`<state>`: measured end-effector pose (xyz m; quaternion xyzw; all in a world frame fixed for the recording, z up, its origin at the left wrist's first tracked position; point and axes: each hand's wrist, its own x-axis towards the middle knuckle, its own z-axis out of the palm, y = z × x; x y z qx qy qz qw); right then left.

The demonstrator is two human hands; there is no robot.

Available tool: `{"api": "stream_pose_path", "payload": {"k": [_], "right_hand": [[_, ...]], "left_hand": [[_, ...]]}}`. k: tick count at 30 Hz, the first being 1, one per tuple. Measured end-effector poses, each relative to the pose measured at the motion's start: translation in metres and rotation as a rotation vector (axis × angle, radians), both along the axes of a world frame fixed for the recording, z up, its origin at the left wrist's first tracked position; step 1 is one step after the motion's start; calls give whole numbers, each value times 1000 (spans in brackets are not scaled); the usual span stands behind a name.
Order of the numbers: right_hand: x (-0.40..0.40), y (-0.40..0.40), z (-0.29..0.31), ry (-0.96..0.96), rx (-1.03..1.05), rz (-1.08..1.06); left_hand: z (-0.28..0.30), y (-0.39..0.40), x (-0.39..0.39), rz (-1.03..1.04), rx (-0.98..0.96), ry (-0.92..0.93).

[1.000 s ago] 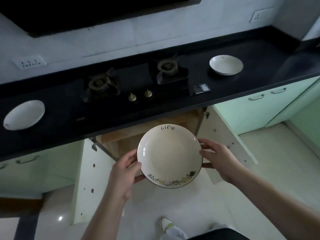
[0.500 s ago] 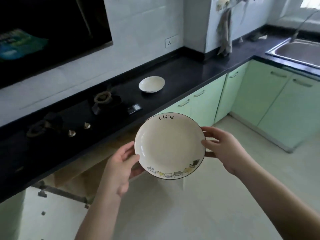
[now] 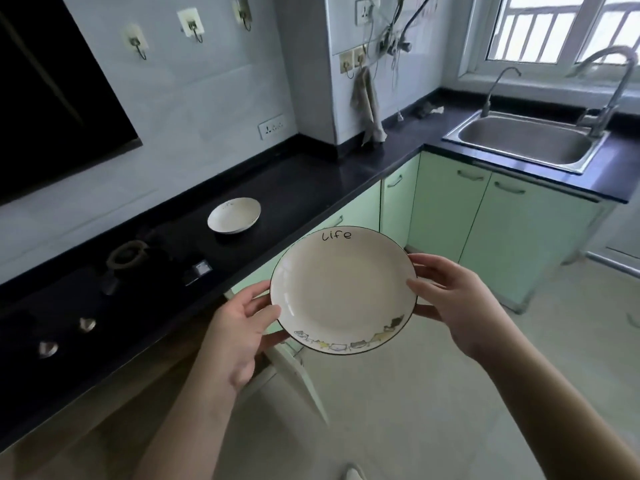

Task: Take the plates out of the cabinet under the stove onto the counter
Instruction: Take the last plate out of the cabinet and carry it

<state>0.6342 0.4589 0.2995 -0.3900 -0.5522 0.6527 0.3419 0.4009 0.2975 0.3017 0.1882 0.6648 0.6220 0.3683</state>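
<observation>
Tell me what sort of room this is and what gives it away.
A home kitchen, most likely. A gas stove is set into the black counter, a steel sink with faucets sits under the window, and pale green cabinets run beneath.

The only word that can be read is "Life", handwritten in black just inside the far rim of the cream plate (image 3: 341, 289), opposite a band of small cartoon drawings along its near rim that carry no legible lettering. Beyond that plate, a second plate (image 3: 234, 215) on the black bench (image 3: 304, 181) has a faint dark mark near its far rim, too small to make out. Left of the second plate, a small sticker (image 3: 197, 271) by the stove burner shows pale print that is too blurred to read.
</observation>
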Motion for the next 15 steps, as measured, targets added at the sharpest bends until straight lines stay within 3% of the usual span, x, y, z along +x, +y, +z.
{"api": "stream_pose_path", "payload": {"k": [15], "right_hand": [[-26,126,13,64,-1,-178]], "left_hand": [[6,177,-51,-191,97,-8]]}}
